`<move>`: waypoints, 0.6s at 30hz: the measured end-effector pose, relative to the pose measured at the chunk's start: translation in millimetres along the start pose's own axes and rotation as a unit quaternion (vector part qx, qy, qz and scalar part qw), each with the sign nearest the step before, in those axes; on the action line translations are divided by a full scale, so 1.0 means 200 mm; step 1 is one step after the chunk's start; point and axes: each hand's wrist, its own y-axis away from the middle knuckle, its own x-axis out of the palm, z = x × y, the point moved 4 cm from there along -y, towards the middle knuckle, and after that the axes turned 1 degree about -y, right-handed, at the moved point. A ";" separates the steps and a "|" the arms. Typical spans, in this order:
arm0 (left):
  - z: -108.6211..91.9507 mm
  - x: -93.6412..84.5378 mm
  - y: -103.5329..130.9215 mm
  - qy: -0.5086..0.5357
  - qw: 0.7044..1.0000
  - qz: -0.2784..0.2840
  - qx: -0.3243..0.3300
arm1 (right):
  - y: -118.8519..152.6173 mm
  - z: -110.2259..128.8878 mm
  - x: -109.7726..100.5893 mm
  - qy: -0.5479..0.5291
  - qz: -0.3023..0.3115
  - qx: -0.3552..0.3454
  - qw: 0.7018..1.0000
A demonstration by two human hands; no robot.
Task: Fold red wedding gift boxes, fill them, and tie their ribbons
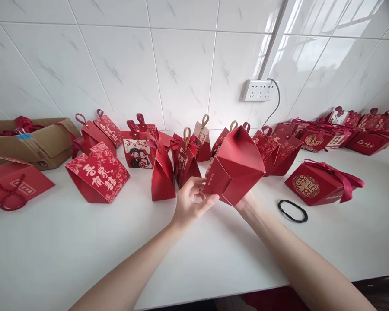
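A red paper gift box [238,164] is held up above the white table, tilted, with its top folded inward. My left hand [192,198] grips its lower left edge, thumb in front and fingers behind. From behind and below, my right hand [244,203] supports the same box; most of its fingers are hidden by the box. Just left of my left hand stands a narrow red gift box [162,175] with a ribbon loop. Behind the held box are more red boxes, among them a pair [283,151] on the right.
A cardboard carton [48,142] sits at the far left, near a red box with a cord [22,181] and a patterned red box [97,175]. To the right lie a black hair tie [293,211] and a ribbon-tied box [320,183]. A power strip [258,90] hangs on the tiled wall.
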 end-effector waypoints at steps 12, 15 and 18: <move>0.00 -0.02 0.00 -0.006 1.000 -0.020 -0.005 | 0.06 -0.02 0.08 0.003 0.062 0.043 0.997; -0.01 -0.03 0.00 -0.035 0.999 -0.017 0.013 | 0.06 -0.01 0.09 0.062 0.047 0.032 0.996; -0.01 -0.03 0.00 -0.047 0.999 -0.019 0.018 | 0.06 -0.01 0.09 0.083 0.005 0.023 0.996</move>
